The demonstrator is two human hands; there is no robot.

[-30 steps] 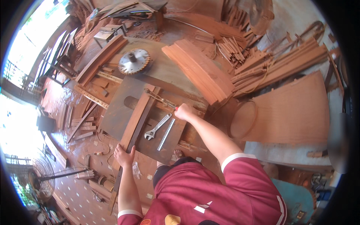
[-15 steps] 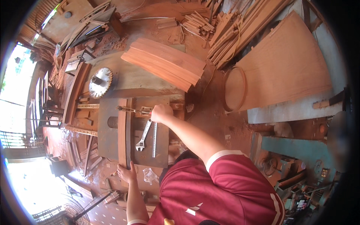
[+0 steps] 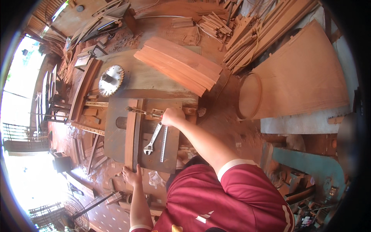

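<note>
We have a long wooden strip lying near-to-far on the grey machine table. Our left hand rests at its near end, fingers spread on the wood. Our right hand is closed around a metal clamp bar that crosses the strip's far end. The piece looks positioned but, we judge, not yet fastened. An adjustable wrench and a steel ruler lie just right of the strip. The circular saw blade stands beyond on the left, stacked boards farther right.
</note>
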